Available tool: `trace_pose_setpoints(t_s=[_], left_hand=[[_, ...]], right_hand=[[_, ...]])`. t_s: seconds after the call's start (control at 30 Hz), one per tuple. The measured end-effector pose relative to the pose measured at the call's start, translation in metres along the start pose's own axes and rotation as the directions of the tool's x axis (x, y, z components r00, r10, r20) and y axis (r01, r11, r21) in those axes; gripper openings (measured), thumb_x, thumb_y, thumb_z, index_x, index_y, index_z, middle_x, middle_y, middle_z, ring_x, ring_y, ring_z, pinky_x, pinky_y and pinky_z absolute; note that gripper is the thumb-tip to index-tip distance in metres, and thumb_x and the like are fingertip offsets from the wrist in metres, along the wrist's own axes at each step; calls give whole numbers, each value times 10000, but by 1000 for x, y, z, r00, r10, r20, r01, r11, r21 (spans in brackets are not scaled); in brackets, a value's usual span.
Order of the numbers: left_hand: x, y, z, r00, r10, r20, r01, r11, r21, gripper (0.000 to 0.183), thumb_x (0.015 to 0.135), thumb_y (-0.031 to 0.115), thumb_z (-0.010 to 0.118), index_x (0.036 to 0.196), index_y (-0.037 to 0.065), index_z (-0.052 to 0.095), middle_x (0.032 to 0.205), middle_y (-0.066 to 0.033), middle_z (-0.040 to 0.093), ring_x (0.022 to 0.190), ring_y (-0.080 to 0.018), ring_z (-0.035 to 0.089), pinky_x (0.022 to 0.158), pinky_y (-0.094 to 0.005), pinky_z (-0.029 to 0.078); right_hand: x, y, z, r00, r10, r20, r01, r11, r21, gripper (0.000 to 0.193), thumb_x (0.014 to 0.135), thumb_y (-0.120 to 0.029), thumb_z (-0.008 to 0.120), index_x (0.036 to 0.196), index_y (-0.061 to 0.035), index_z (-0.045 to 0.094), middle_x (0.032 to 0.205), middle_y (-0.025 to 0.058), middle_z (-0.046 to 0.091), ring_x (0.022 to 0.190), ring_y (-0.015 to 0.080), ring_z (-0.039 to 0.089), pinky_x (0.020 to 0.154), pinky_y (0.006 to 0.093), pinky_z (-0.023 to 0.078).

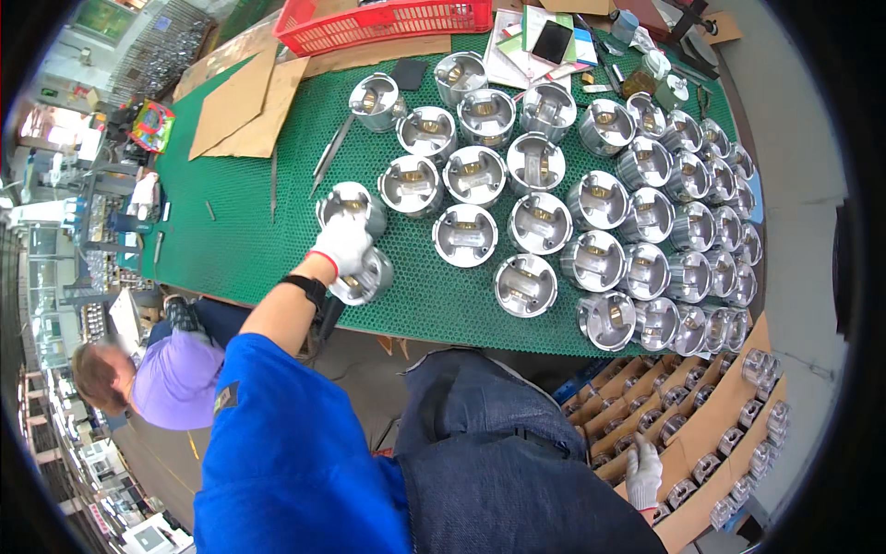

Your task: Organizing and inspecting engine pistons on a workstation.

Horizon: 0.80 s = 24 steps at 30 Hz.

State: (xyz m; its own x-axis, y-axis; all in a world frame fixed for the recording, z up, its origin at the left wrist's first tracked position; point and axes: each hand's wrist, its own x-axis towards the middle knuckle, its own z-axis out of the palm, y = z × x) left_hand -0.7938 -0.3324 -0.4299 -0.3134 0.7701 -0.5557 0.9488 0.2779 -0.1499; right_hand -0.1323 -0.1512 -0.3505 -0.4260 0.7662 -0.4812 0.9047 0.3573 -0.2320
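Observation:
My left hand (343, 245), in a white knit glove with a black band on the wrist, is at the left end of the rows of silvery metal pistons on the green table. Its fingers are closed over the near edge of one piston (355, 200), with the fingertips partly hidden. A second piston (369, 280) sits right beside that hand, partly covered by it. Down at the right, my right hand (643, 473), gloved too, hangs over a box of pistons with cardboard dividers (688, 452). Its fingers are stretched out and no piston shows in them.
Several pistons (540, 223) stand in rows across the green mat (415, 319), packed tightest at the right. A red crate (388, 20), cardboard sheets (245, 111), papers with a phone (552, 42) and jars (656, 65) lie along the far side. A person in purple (175, 379) sits beyond the table's left end.

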Motion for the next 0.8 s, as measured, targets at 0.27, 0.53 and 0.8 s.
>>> trace_pose_setpoints(t_s=[0.27,0.53,0.8], left_hand=[[84,-77,25,800,227,-556,-222,972,77,653,679,249,764,1293,119,580,1208,-225,603,1051,-430,596,911,-491,494],[80,-88,42,798,-12,-602,-117,977,-176,679,726,59,657,1381,51,479,1482,-226,378,1368,-411,362,1140,-434,307],[34,45,-36,755,298,-584,-485,854,-190,582,706,-30,633,1278,51,560,1423,-204,442,1317,-370,424,1083,-392,366]], right_hand=[[38,-164,-106,945,-327,25,325,925,-199,394,850,-147,600,1243,-118,598,1164,142,647,907,343,663,787,427,543],[-5,-293,-202,413,-697,-586,895,431,118,178,769,-165,574,722,6,556,607,132,554,567,310,610,483,383,490],[-78,-196,-223,125,-528,-840,973,231,0,243,637,-233,699,613,-53,538,536,119,536,443,265,548,404,374,458]])
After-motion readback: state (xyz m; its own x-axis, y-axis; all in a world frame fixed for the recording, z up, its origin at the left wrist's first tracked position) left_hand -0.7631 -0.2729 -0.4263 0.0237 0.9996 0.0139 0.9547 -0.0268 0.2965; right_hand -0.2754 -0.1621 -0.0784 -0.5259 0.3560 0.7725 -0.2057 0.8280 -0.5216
